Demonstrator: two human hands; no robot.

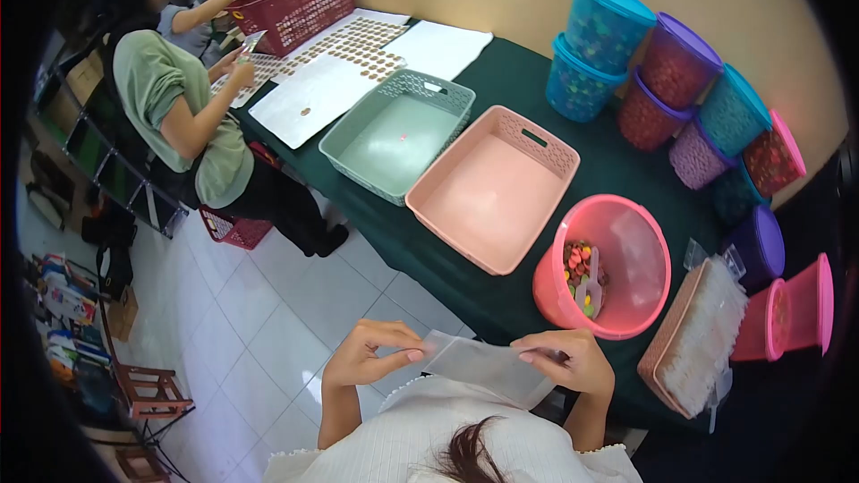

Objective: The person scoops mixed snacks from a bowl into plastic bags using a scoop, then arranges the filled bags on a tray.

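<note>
A clear plastic bag (479,363) is stretched between my two hands, close in front of my white top. My left hand (374,353) pinches its left edge between thumb and fingers. At the opposite edge, my right hand (568,360) pinches the bag the same way. Nothing shows inside the bag. Just beyond my right hand stands a pink bucket (640,255), holding colourful candies (580,264) and a clear scoop (588,291). To its right, a woven basket (667,340) is packed with a stack of clear bags (702,331).
A pink tray (497,206) and a green tray (394,139) sit on the dark green tablecloth (506,63). Lidded tubs (599,36) line the wall. Two people work at the far left near a maroon crate (300,13) and rows of small brown pieces (358,45).
</note>
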